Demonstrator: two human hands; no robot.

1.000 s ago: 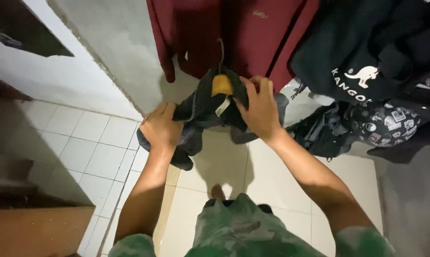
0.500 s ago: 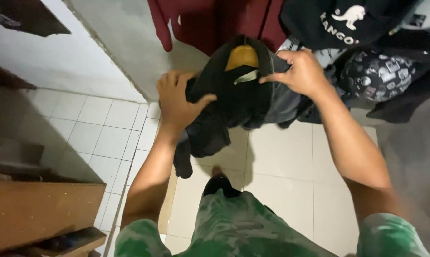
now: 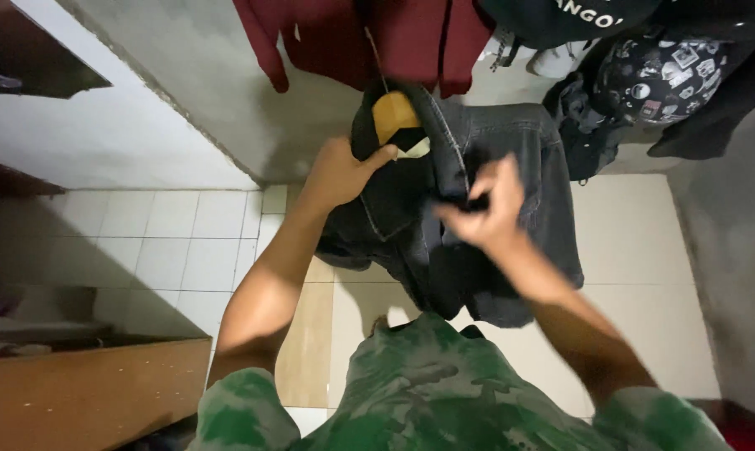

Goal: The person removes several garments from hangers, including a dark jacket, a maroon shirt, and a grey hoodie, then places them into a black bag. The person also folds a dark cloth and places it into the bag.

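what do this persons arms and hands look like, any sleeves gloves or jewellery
Both arms are bare from hand to upper arm. The left hand and right hand wear no gloves; no rings or watch show. Short green mottled sleeves cover the shoulders.

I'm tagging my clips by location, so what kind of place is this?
Probably a room corner at home used for hanging clothes. A dark red garment hangs on the bare grey wall, a dark denim jacket on a wooden hanger is in both hands, and the floor is pale tile.
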